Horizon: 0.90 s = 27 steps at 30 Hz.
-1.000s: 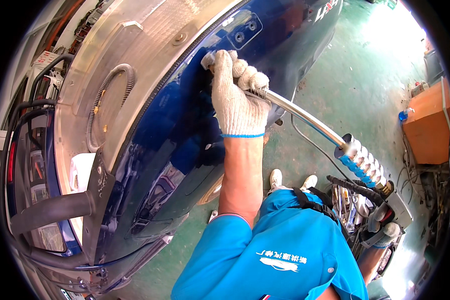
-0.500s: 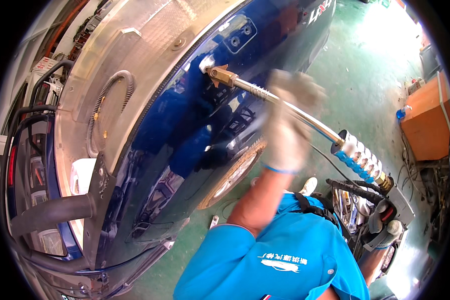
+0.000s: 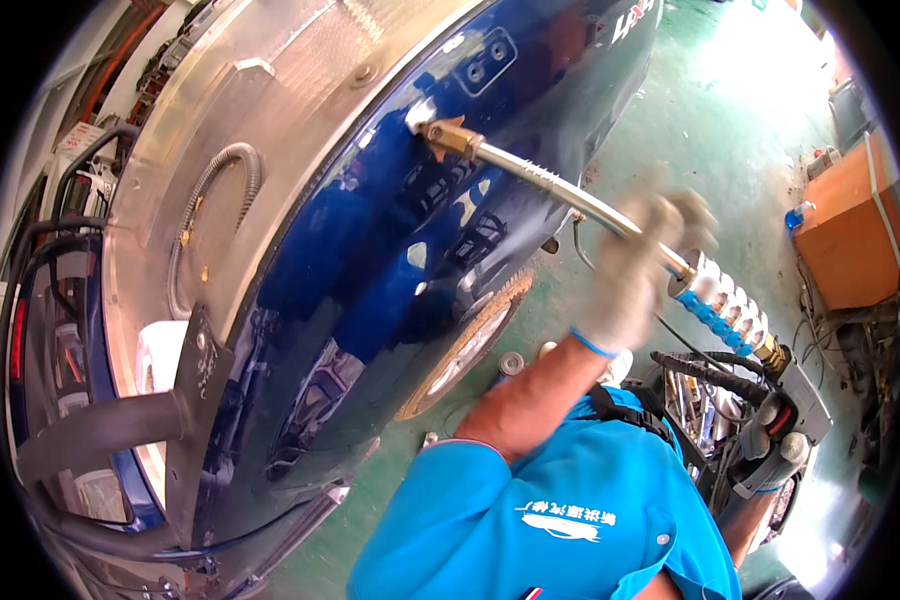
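A long metal puller rod [image 3: 540, 180] ends in a brass tip [image 3: 450, 135] set against the shiny blue car panel [image 3: 370, 250]. My left hand [image 3: 640, 265], in a white work glove and motion-blurred, is wrapped around the rod's lower end, just above the ribbed silver-and-blue section [image 3: 725, 305]. My right hand [image 3: 775, 455], also gloved, is low at the right, closed around the tool's grey grip beside black cables. My blue shirt fills the lower middle.
A car wheel [image 3: 465, 345] sits below the panel on the green floor [image 3: 690, 130]. An orange cabinet [image 3: 840, 230] with a blue bottle [image 3: 795, 217] stands at the right. A bare silver inner panel [image 3: 270, 120] with a corrugated hose lies at the upper left.
My left hand has slid down the rod, from near the brass tip at the panel to the ribbed end. The rod and my right hand stay in place.
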Each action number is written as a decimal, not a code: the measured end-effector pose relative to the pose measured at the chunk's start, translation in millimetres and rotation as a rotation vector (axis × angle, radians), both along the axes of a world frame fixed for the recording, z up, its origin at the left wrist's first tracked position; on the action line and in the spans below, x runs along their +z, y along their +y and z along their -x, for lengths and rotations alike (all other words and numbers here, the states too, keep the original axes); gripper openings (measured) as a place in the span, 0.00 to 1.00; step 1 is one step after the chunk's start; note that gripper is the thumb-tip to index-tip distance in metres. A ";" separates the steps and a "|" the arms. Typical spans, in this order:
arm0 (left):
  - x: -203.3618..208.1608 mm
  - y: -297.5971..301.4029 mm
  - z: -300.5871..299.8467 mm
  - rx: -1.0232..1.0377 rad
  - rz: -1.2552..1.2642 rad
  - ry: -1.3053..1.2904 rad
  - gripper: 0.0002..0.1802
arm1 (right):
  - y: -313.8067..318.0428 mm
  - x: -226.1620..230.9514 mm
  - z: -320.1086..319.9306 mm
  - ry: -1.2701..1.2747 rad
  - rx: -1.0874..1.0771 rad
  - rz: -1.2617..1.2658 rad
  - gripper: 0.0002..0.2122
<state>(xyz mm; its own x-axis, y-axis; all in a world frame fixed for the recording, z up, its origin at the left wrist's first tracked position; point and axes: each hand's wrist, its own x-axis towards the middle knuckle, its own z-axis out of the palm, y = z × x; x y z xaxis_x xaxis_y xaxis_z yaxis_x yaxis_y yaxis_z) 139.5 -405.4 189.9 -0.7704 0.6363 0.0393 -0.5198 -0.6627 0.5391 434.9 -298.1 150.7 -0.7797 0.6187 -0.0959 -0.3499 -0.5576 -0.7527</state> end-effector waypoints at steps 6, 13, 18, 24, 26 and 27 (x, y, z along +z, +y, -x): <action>18.0 -32.8 136.5 -0.037 -0.303 -0.258 0.16 | -6.6 12.8 -8.0 -0.033 0.003 -0.060 0.22; -8.2 -25.9 154.0 -0.538 -1.140 -0.010 0.27 | -29.5 5.6 -15.8 -0.037 -0.075 -0.238 0.23; 21.6 -53.4 74.8 -0.048 -0.381 -0.052 0.18 | -46.9 -33.5 -39.2 -0.019 -0.103 -0.191 0.24; -0.4 -52.5 -36.3 0.042 0.013 -0.053 0.14 | -88.0 -102.8 -88.0 0.062 0.105 0.343 0.22; -28.0 -56.6 -61.1 -0.034 0.095 -0.111 0.13 | -85.2 -114.9 -102.5 0.075 0.126 0.362 0.21; -39.1 -61.7 -70.6 -0.044 0.151 -0.160 0.13 | -89.3 -114.1 -108.6 0.046 0.089 0.360 0.21</action>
<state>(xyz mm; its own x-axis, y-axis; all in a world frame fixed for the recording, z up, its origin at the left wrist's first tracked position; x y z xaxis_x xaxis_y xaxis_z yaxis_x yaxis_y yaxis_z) 210.1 -467.2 150.8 -0.7307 0.6588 -0.1792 -0.6332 -0.5558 0.5386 543.5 -387.4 36.7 -0.8376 0.4812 -0.2586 -0.3170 -0.8137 -0.4873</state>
